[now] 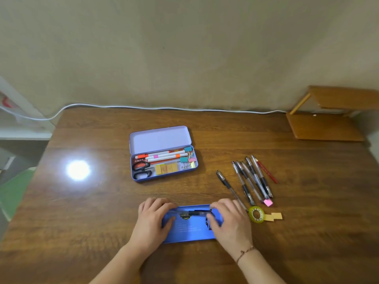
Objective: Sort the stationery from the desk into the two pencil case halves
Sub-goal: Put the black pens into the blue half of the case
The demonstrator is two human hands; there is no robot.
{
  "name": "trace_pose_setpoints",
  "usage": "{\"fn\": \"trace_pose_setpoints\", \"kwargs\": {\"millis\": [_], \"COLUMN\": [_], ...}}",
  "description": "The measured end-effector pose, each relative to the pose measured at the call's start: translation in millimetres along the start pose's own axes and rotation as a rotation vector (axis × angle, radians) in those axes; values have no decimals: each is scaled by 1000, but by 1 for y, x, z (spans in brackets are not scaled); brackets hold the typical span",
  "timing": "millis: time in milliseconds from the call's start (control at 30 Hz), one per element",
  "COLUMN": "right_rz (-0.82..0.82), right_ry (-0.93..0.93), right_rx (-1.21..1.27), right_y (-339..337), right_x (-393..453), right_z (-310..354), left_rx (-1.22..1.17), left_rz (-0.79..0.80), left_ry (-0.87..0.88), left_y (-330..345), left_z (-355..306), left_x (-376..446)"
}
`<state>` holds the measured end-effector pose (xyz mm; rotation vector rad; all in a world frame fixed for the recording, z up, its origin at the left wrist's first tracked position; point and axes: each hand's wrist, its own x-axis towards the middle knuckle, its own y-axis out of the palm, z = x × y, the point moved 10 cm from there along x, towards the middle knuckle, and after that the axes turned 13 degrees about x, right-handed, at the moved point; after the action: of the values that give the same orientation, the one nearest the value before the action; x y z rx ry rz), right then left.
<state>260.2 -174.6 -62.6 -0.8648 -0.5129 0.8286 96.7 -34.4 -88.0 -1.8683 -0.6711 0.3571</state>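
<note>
Blue metal at the near edge of the surface [102, 201]: the blue case half [190, 228] lies flat, and both hands are on it. The left hand [152, 219] rests over its left end, fingers curled along the far rim in a loose bracing grip. The right hand [227, 220] covers the right end, and its fingertips seem to be on a black pen [194, 213] lying lengthwise along the far wall; whether that grip is actually pinching the pen or only nudging it cannot be told, as the view blurs there.

To do this well, the person should keep the left hand steadying the tray and seat the pen flush against the far wall, leaving room for the rest.

Five more pens [251, 179] wait to the right, near a red pencil [267, 172], a pink eraser [268, 202], a tape roll [256, 214] and yellow sticky notes [273, 216]. The lilac case half [164, 163], further off, already holds markers, scissors, clips and notes.
</note>
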Motion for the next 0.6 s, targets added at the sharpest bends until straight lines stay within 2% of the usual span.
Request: {"fn": "trace_pose_setpoints", "kwargs": {"millis": [100,200,333,467,533,600], "right_rz": [-150,-136,-203,-206,-155,-103], "right_ry": [224,280,301,96,-21,-35], "right_rx": [-125,-217,-44,103,72,9], "right_y": [-33,-41,-44,-32,-19,-6], "right_x": [2,5,0,-19,-28,-29], "right_z": [-47,-67,-60,-22,-7,-5], "left_rx": [-61,-79,-69,-71,-94,-129], "left_rz": [-35,-37,-26,-27,-34,-41], "left_ry": [-68,-114,-99,-98,-93,-83], "left_y": [-3,-2,-3,-2,-2,-4], "left_z": [4,6,5,6,7,8], "left_x": [4,5,4,4,5,5]}}
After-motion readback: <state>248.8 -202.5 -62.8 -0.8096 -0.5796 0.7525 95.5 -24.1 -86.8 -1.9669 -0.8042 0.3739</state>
